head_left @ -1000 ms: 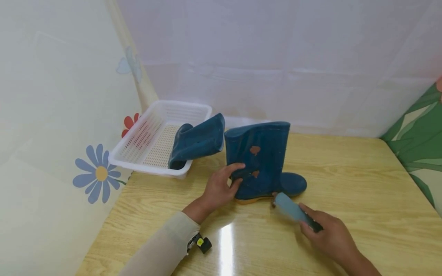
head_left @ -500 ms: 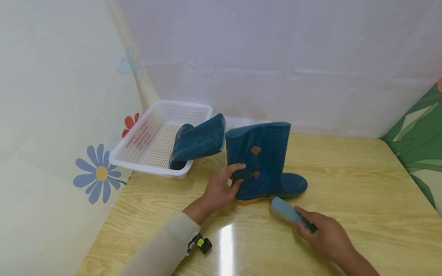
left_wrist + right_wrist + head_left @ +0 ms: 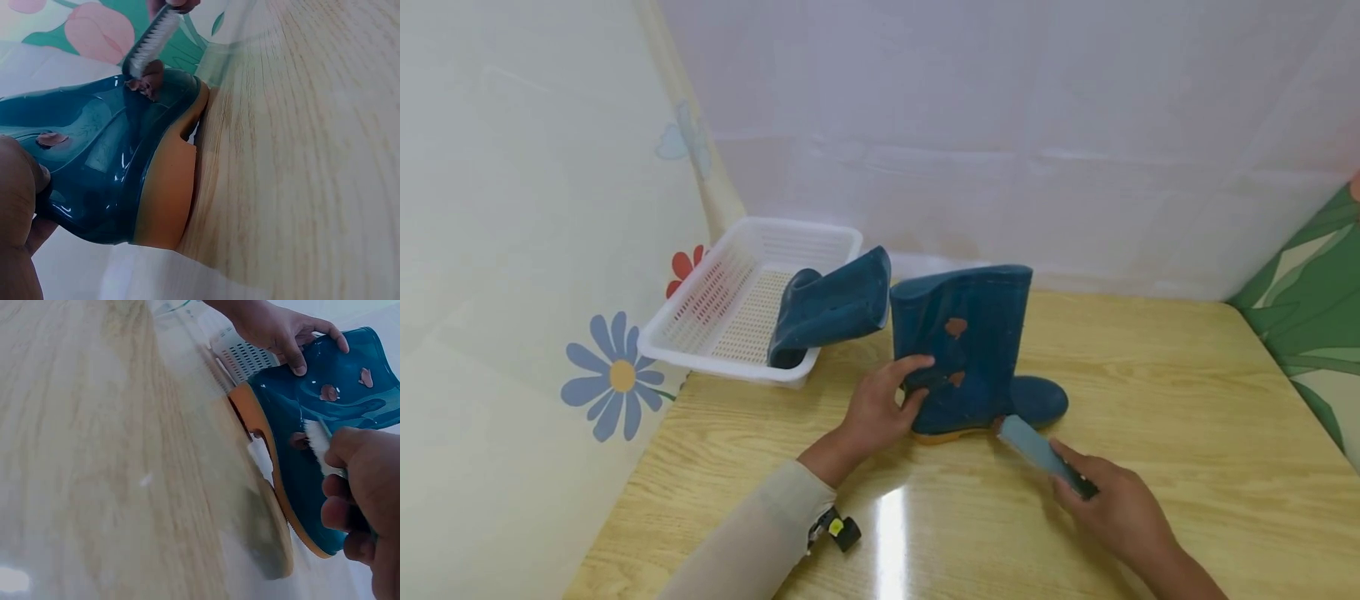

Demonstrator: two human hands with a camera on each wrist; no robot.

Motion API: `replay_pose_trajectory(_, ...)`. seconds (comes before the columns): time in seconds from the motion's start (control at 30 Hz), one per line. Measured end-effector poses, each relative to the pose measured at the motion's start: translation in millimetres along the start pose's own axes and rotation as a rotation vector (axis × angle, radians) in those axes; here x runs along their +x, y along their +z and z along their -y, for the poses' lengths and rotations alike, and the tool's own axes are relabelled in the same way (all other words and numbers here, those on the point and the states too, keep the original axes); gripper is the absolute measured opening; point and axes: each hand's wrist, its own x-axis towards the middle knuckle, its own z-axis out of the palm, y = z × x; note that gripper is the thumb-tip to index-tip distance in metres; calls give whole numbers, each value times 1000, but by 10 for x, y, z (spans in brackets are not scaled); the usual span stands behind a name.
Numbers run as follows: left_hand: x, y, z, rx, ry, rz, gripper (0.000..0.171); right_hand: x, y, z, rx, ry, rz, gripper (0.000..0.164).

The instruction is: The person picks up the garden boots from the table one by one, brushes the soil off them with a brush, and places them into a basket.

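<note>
A dark blue rain boot [image 3: 973, 350] with an orange-tan sole stands upright on the table, toe pointing right. Brown smudges [image 3: 956, 327] mark its side. My left hand [image 3: 876, 408] grips the back of the boot just above the heel, thumb on the near side; the fingers behind are mostly hidden. In my right hand [image 3: 1120, 504] is a scrub brush [image 3: 1033, 446] with a blue-grey back, held by its dark handle. The white bristles [image 3: 153, 40] meet a brown smudge [image 3: 147, 81] low on the boot's side, near the toe.
Behind to the left, a white plastic basket [image 3: 700, 360] holds a second blue boot [image 3: 835, 308], which leans out over the right rim. A white sheet [image 3: 970, 150] hangs along the table's back edge. The wooden table [image 3: 1195, 417] extends to the right.
The brush shifted left and down along the boot's lower side, then returned right and up to the smudge. My left hand and the boot stay where they were.
</note>
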Motion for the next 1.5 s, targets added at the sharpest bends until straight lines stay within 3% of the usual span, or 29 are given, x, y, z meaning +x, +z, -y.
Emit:
replay_pose_trajectory(0.13, -4, 7, 8, 4, 3, -3, 59, -34, 16, -21, -3, -66, 37, 46)
replay_pose_trajectory(0.33, -1, 9, 6, 7, 5, -4, 58, -9, -6, 6, 11, -66, -88, 48)
replay_pose_trajectory(0.43, -2, 7, 4, 7, 0, -3, 58, 20, -14, 18, 4, -47, -102, 47)
replay_pose_trajectory(0.63, 7, 9, 1, 16, -3, 2, 59, 3, -7, 4, 28, 21, 40, 43)
replay_pose_trajectory(0.73, 8, 5, -1, 10, -11, 5, 58, -24, -1, -12, 39, 11, 97, 44)
replay_pose_trajectory(0.83, 9, 4, 1, -2, -18, 8, 57, -41, 5, -29, 39, -28, 46, 46)
replay_pose_trajectory(0.97, 7, 11, 9, -3, -16, 7, 57, -33, 3, -47, 32, -77, -100, 49)
replay_pose_trajectory(1.07, 4, 10, 9, -7, -10, 3, 58, -11, 2, -47, 18, -69, -133, 49)
replay_pose_trajectory(1.27, 8, 5, 0, -9, -9, 5, 58, -16, 13, -39, 22, 5, -51, 44)
replay_pose_trajectory(1.5, 9, 0, -12, -11, -19, 6, 58, -67, -1, -74, 30, -51, 35, 45)
